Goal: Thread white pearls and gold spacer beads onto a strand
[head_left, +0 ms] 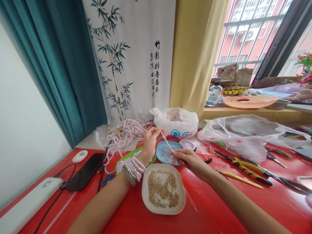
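Observation:
A short strand of pale pearly beads (pixel 166 140) is stretched between my two hands above the blue tray (pixel 159 150). My left hand (pixel 151 138) pinches its upper end, and my right hand (pixel 184 157) pinches the lower end. Several bead strands circle my left wrist, beside a greenish bangle (pixel 129 175). Below my hands, a cream tray (pixel 144 191) holds many small gold beads (pixel 162 188). Behind my left wrist lies a green tray (pixel 153 160), partly hidden. A big heap of pearly strands (pixel 126 133) sits at the back left.
On the left are a black phone (pixel 86 171), a white power strip (pixel 31 203) with cables, and a white oval case (pixel 80 156). White plastic bags (pixel 177 120) line the back. Pliers (pixel 251 169), scissors (pixel 280 178) and yellow tweezers (pixel 240 177) lie on the right.

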Demonstrator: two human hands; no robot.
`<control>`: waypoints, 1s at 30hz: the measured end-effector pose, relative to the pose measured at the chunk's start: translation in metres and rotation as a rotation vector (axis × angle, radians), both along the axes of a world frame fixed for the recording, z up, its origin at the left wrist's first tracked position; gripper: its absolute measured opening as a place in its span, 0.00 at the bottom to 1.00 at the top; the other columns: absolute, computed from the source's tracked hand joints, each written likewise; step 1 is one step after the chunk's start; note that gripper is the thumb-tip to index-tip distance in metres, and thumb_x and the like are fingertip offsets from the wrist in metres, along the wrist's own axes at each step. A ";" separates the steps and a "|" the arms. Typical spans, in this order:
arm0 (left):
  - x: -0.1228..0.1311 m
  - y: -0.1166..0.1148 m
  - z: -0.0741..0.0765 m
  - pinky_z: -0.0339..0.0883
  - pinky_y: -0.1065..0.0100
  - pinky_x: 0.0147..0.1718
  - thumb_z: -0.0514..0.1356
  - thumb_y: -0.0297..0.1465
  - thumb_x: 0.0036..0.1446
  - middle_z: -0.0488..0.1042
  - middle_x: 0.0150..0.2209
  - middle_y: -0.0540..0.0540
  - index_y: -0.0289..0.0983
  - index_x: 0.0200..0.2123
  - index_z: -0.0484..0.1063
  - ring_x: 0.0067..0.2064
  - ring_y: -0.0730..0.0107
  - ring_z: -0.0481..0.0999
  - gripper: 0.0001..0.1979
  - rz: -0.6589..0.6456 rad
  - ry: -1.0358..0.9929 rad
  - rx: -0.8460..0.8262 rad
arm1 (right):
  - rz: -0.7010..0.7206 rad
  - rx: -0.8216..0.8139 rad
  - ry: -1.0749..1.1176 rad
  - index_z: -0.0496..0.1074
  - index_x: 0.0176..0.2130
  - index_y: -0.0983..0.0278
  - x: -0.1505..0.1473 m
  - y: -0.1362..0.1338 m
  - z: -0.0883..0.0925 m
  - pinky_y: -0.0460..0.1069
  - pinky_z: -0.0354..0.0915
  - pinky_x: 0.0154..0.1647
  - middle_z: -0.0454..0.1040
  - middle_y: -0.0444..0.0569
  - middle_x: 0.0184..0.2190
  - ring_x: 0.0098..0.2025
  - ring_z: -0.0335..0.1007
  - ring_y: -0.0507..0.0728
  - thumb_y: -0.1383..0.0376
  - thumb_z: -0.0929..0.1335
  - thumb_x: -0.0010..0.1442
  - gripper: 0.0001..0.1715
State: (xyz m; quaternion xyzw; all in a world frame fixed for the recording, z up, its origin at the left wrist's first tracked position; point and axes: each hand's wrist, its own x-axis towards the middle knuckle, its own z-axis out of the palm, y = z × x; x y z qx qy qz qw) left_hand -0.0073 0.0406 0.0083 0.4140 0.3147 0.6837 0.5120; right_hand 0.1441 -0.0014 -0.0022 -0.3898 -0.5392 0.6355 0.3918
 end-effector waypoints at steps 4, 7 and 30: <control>0.002 -0.001 0.000 0.67 0.68 0.34 0.62 0.30 0.44 0.76 0.27 0.47 0.34 0.24 0.67 0.29 0.72 0.74 0.07 0.006 0.028 0.017 | -0.009 -0.008 -0.026 0.74 0.27 0.70 -0.001 0.006 -0.008 0.45 0.35 0.16 0.69 0.45 0.16 0.15 0.43 0.44 0.59 0.70 0.44 0.15; 0.006 -0.006 0.000 0.66 0.68 0.35 0.62 0.30 0.45 0.75 0.27 0.47 0.34 0.25 0.68 0.30 0.71 0.74 0.06 -0.004 0.061 0.044 | -0.039 -0.031 -0.027 0.72 0.25 0.69 0.001 0.012 -0.017 0.45 0.34 0.16 0.67 0.44 0.16 0.14 0.42 0.44 0.59 0.70 0.43 0.14; 0.003 0.000 -0.010 0.66 0.70 0.34 0.63 0.31 0.44 0.76 0.28 0.47 0.34 0.24 0.68 0.30 0.72 0.75 0.07 -0.085 -0.004 -0.021 | -0.081 0.004 0.000 0.69 0.24 0.67 0.005 0.007 -0.015 0.45 0.38 0.16 0.63 0.41 0.14 0.15 0.46 0.46 0.64 0.64 0.47 0.09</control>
